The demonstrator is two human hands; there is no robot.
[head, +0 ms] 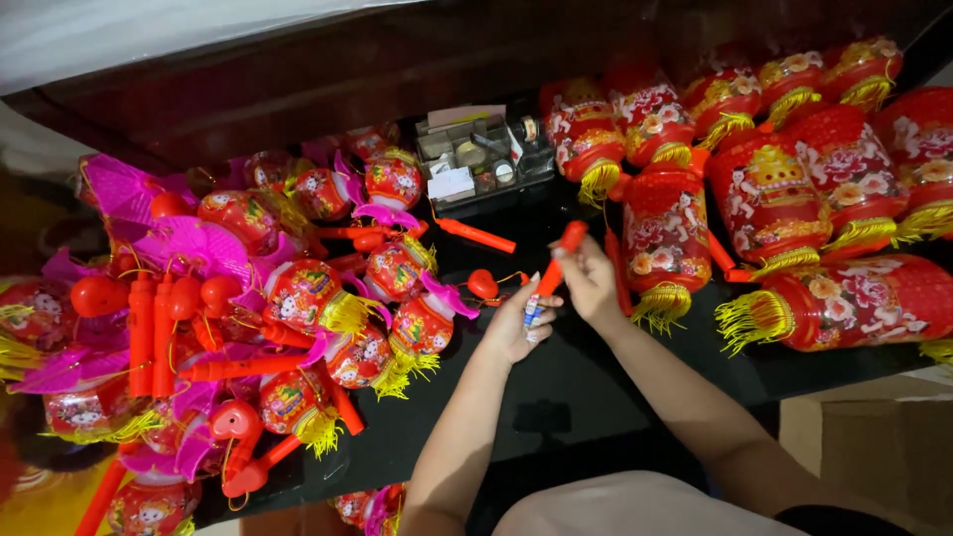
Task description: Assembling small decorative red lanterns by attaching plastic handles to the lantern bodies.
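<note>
While the right hand (588, 280) grips a red stick (562, 254), the left hand (516, 320) holds a small white-labelled tube (533, 310).

On the table (556, 387), small lanterns (328, 298) lie at nine o'clock, large lanterns (794, 199) at two, an organizer tray (476, 159) at twelve.

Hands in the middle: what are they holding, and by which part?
The right hand pinches a red plastic stick near its middle. The left hand wraps a small tube around its body.
</note>
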